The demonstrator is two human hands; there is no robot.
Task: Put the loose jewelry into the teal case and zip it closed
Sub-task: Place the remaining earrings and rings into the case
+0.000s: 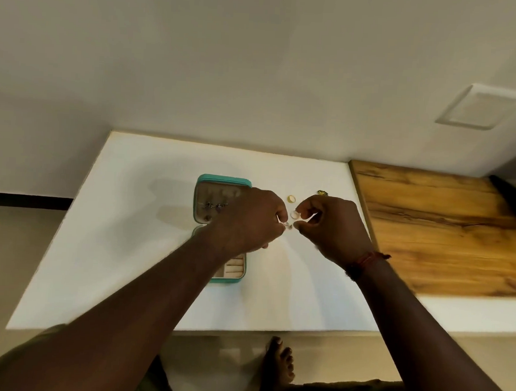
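Observation:
The teal case lies open on the white table, its beige lining showing and small dark jewelry pieces inside the far half. My left hand hovers over the case's right side, fingertips pinched on a small silvery piece. My right hand meets it from the right, fingers pinched at the same small piece. A pale ring lies just behind the fingertips. A gold ring and a dark gold-green piece rest on the table further back.
A wooden board adjoins the table on the right, with a dark object at its far corner. A wall rises right behind the table. My bare foot shows on the floor below the table's front edge.

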